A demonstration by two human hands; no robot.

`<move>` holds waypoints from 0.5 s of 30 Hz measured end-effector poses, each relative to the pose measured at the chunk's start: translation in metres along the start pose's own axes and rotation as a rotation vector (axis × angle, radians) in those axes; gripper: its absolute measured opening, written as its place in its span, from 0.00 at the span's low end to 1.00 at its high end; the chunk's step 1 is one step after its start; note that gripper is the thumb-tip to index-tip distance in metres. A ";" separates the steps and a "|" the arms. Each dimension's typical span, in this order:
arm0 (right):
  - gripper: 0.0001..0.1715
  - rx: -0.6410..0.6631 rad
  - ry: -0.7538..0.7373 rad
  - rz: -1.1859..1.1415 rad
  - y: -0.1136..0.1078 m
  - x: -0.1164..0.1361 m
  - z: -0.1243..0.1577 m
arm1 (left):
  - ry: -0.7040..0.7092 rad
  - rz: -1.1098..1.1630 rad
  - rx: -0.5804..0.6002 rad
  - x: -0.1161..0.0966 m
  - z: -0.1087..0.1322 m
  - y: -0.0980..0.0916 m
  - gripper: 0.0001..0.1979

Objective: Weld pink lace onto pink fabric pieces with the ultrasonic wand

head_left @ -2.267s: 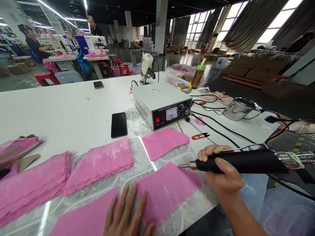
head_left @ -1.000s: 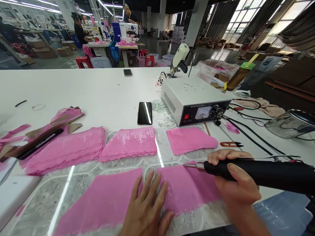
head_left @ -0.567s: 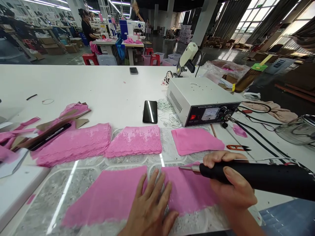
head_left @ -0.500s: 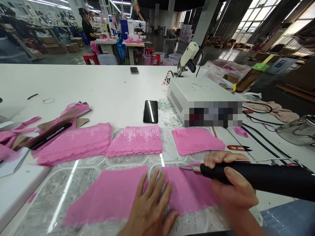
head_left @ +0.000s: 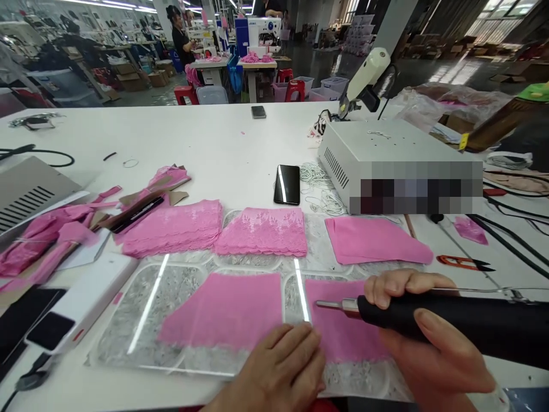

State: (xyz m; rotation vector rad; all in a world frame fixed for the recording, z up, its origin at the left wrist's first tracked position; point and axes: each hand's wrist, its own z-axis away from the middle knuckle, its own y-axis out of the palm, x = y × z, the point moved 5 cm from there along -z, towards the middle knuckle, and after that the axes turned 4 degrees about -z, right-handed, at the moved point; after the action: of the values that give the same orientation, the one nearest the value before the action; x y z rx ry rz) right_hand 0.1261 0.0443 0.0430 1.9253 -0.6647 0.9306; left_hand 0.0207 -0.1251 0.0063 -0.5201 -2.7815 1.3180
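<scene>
Right hand (head_left: 433, 343) grip wrapped round black tool (head_left: 463, 323), tip above pink fabric (head_left: 343, 343), left hand (head_left: 278, 372) loose on it

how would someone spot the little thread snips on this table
Find the white metal box at the right of the white table. In front of it, right of the plain pink fabric square, lie the snips. They are the only orange-handled thing there, with black blades pointing right.

Box panel (head_left: 420, 186) blurred; left hand (head_left: 278, 369) perhaps hides fabric (head_left: 343, 340) edge
</scene>
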 end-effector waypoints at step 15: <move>0.06 0.034 -0.003 0.014 0.005 -0.009 0.000 | -0.011 0.035 0.030 0.002 -0.004 0.006 0.09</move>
State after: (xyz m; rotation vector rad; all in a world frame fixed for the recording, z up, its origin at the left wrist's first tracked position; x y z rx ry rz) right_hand 0.1178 0.0429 0.0383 1.9549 -0.6694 0.9535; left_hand 0.0214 -0.1182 0.0047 -0.5645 -2.7696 1.3707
